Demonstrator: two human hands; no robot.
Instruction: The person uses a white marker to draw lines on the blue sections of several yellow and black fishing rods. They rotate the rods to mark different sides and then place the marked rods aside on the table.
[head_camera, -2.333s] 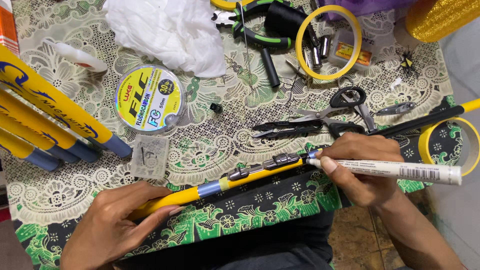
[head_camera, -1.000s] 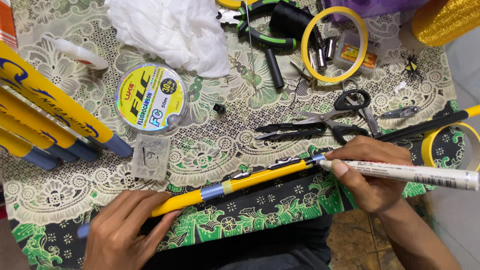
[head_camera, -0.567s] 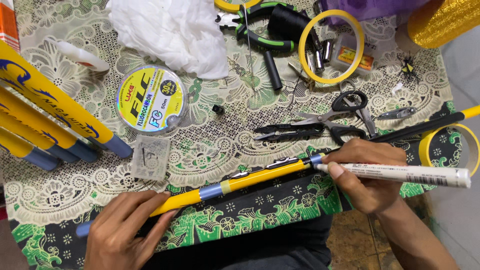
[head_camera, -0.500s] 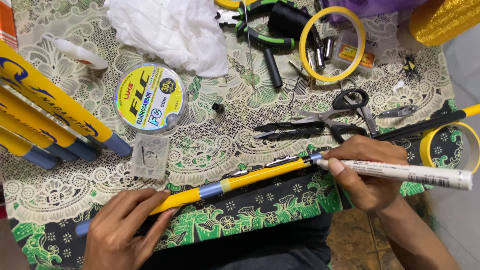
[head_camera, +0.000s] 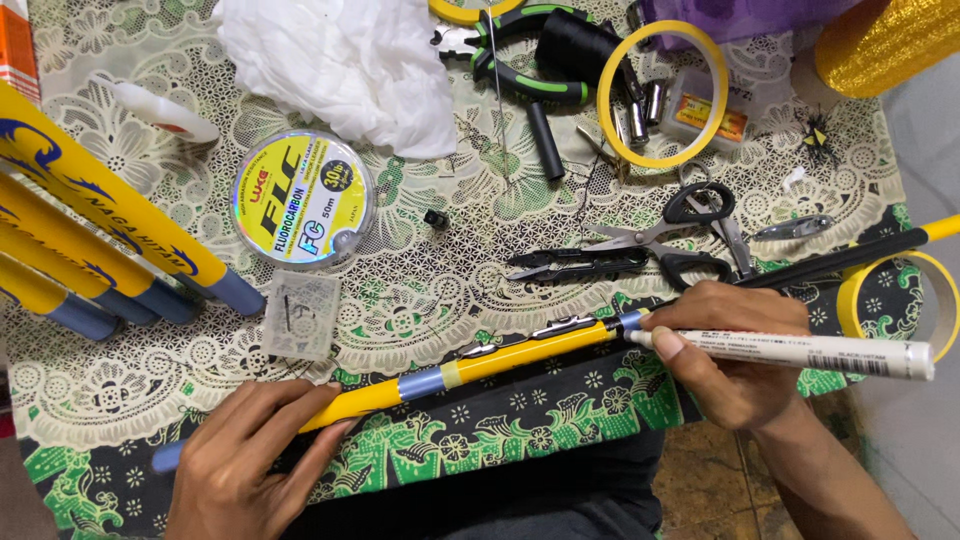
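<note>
Across the desk (head_camera: 120, 440), a yellow rod (head_camera: 470, 365) is pinned flat by the left hand (head_camera: 250, 465) so the white marker (head_camera: 800, 352), gripped by the right hand (head_camera: 740, 350), meets it steadily

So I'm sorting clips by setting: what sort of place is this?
Probably a home hobby table for building fishing rods: a lace-patterned tablecloth, a spool of fishing line, scissors, and a yellow rod in hand.

The right hand (head_camera: 740, 360) hides the marker (head_camera: 800, 352) tip; yellow tubes (head_camera: 70, 230) run off the left edge.
</note>
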